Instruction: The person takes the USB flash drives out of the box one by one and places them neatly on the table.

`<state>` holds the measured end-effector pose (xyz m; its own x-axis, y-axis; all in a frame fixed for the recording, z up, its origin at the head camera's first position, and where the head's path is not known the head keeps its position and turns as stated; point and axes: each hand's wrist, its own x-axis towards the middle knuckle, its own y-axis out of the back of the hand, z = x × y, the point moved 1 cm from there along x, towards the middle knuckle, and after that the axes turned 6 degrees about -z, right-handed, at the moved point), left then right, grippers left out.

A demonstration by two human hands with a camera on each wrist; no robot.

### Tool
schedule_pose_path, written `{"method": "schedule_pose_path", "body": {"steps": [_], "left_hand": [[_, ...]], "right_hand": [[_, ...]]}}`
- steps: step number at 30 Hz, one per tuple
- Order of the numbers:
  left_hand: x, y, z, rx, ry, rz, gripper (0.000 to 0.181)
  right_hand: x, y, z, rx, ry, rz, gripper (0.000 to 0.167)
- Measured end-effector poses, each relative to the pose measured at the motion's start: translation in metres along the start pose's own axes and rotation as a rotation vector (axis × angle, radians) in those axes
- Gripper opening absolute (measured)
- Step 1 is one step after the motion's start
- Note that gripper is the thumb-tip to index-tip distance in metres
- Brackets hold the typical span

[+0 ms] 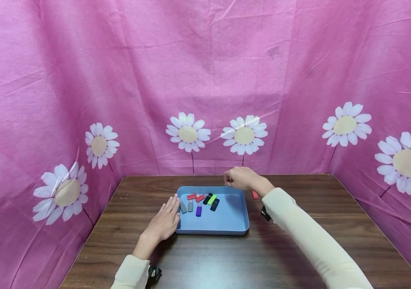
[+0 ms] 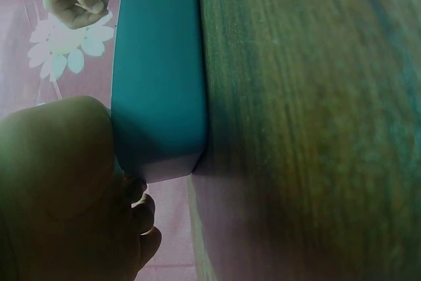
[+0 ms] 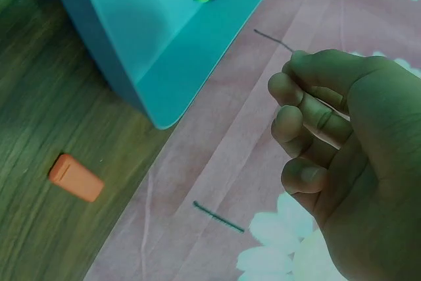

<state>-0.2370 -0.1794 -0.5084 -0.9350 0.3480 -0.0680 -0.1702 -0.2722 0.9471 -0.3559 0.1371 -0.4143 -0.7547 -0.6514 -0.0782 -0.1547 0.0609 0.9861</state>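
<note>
A blue tray sits on the worktop, its long side toward the person. In it, gathered toward the left and middle, lie small sticks that look like USB drives: two grey sticks near the left wall, two red sticks close to the far wall, a purple stick in front of these, and a bright green stick between two black sticks. The tray's right part is bare.

The left hand rests along the tray's left wall, touching it, its fingers straight and close together. The right hand hangs in the air near the tray's far right corner, its fingers loosely bent with no object visible in them.

On the worktop just beyond the tray's right side lies one more stick, orange-red, apart from the tray; the head view shows it partly behind the right forearm. Pale sleeves cover both forearms, and a dark device shows at the left wrist. Behind hangs a pink cloth printed with white daisies.
</note>
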Motion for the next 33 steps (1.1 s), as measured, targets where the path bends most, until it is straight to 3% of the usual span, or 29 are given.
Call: {"method": "schedule_pose_path", "body": {"steps": [11, 23, 33], "left_hand": [[0.0, 0.001, 0.0, -0.008, 0.004, -0.003, 0.059], [0.001, 0.001, 0.0, -0.008, 0.004, 0.003, 0.059], [0.0, 0.0, 0.0, -0.005, 0.002, 0.003, 0.059]], "right_hand": [[0.025, -0.011, -0.019, -0.015, 0.05, -0.041, 0.006], [0.041, -0.025, -0.036, 0.026, -0.07, -0.139, 0.01], [0.046, -0.039, -0.042, -0.017, -0.131, -0.24, 0.018]]}}
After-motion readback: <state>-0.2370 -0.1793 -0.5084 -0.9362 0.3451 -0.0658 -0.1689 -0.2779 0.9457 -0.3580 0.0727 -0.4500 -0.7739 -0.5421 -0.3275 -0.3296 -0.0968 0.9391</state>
